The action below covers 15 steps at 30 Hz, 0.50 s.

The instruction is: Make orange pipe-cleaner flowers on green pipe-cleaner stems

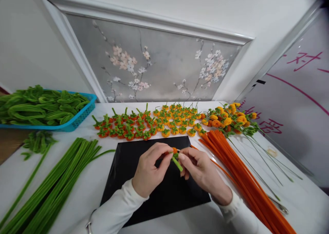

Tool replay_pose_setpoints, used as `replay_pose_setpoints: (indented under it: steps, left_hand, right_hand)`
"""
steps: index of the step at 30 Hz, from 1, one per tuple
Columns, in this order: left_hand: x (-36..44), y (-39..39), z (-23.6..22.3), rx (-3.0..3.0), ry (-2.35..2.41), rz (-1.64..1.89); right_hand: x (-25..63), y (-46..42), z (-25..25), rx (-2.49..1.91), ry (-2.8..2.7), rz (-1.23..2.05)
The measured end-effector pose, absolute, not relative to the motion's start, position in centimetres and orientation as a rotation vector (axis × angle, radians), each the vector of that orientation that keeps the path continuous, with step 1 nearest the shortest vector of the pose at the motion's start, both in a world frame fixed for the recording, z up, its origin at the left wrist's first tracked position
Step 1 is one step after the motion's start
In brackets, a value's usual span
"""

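Observation:
Over a black mat (154, 196), my left hand (153, 165) and my right hand (199, 169) meet at a small pipe-cleaner piece. This pipe-cleaner persimmon (174, 150) has a bit of orange at its top and a green stem pointing down between the hands. My left thumb and forefinger pinch it from the left. The right fingers close on its other side, where a thin orange strand leads off to the right. Most of the piece is hidden by my fingers.
Rows of finished orange and yellow persimmons (169, 119) stand behind the mat. Green pipe cleaners (59, 179) lie left, orange pipe cleaners (239, 172) right. A blue basket (74, 122) holds green leaf shapes. Bunched yellow-orange stems (228, 117) lie at the back right, near metal scissors (280, 206).

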<state>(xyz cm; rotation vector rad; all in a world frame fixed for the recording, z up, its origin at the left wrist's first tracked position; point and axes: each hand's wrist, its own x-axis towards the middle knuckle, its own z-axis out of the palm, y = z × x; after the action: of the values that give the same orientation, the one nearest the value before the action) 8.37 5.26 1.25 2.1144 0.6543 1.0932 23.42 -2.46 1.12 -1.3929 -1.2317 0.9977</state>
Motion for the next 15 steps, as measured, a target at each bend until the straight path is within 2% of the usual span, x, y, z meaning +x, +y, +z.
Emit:
replay_pose_setpoints:
  steps: [8,12,15]
  left_hand:
    - [8.8,4.94,1.08,2.007,0.713,0.945]
    - [9.06,4.98,0.98,1.819,0.738,0.848]
    - [9.18,4.95,0.94,1.693,0.746,0.838]
  right_hand:
    - [23.25,-2.84,1.44,-1.495,-1.661,0.309]
    - [23.4,-2.85,1.27,-1.569,-1.867,0.145]
    - [23.46,-2.68,1.25,-1.632,-1.794,0.171]
